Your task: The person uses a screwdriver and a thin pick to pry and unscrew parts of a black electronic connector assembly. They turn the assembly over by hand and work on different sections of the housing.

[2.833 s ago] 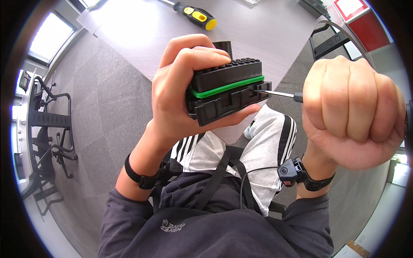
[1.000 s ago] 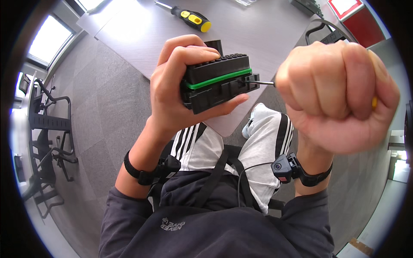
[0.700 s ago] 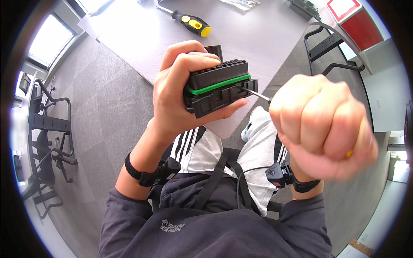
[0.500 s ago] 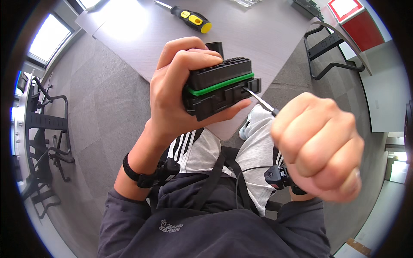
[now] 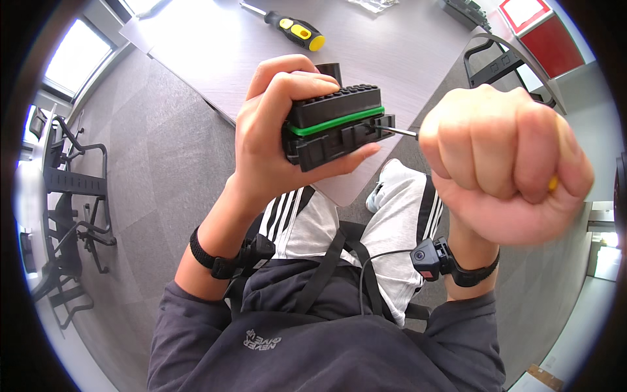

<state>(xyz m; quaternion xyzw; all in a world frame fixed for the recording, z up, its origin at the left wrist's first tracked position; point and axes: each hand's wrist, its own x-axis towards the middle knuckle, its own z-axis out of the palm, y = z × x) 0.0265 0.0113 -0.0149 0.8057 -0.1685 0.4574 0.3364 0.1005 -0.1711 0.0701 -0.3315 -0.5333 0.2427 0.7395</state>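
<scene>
Pale grey lettering (image 5: 262, 342), set in short stacked lines, is printed on the left side of the chest of the dark shirt (image 5: 353, 346). Just beyond the shirt's right sleeve (image 5: 473, 323), a small reddish label (image 5: 428, 275) is carried by the wrist camera (image 5: 423, 255), but its marks are too small to be read. No other writing can be made out.

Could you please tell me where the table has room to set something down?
Bare table lies between the loose screwdriver, the clear packet and the right edge; another patch, partly in glare, lies left of the screwdriver. Over the near corner it's crowded: left hand, black block, thin tool, right hand beside.
</scene>
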